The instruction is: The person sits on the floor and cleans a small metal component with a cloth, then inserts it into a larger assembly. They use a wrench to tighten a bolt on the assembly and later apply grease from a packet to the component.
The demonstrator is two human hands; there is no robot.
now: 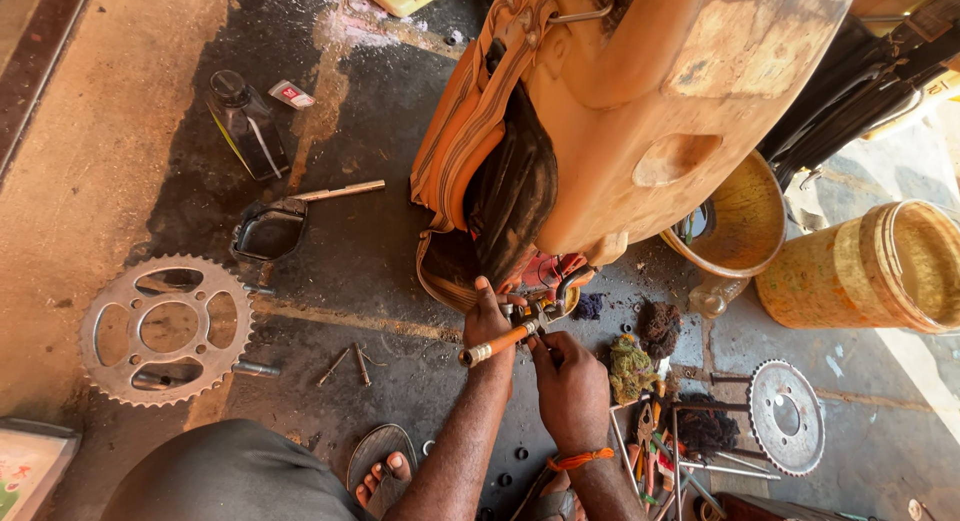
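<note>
Left hand [487,319]: clenched around the small metal part [527,308] under the orange vehicle body [640,91], bracing it.
Right hand [568,376]: grasping the orange-handled tool [497,343], tip at the part.
Doing it well: I judge steady, straight pressure matters, so the tip does not slip.
Nearby: large sprocket [166,330] lies well apart on the floor [90,161].

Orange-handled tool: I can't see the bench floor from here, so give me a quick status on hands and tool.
Left hand and right hand both grip the orange-handled tool. Tool tip at small metal part under the orange bodywork. Nothing blocking.
</note>
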